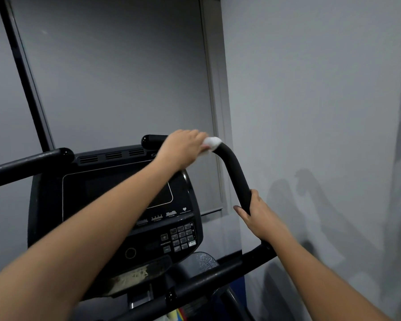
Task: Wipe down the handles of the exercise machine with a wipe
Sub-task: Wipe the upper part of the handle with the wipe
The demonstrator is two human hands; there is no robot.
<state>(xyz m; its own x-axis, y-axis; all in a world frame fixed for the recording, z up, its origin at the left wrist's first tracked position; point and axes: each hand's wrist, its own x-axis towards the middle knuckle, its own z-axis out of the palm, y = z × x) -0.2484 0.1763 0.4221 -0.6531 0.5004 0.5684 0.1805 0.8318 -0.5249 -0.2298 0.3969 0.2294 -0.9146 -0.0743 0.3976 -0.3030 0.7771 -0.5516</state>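
While the right hand [257,216] is gripping the curved black padded handle [235,172] below its bend, the left hand [183,148] is pressing a crumpled white wipe [212,143] onto that bend; the straight black left handle [26,164] probably remains.

A gym or fitness room, going by the cardio exercise machine [116,218] that fills the view; its black console [125,195] carries a dark screen [116,191], a number keypad [182,236] and plus and minus buttons labelled RESISTANCE, with a small heart symbol [184,208] above; padded black handles [235,172] curve up on either side; plain grey walls [310,89] and a drawn roller blind [116,70] stand close behind.
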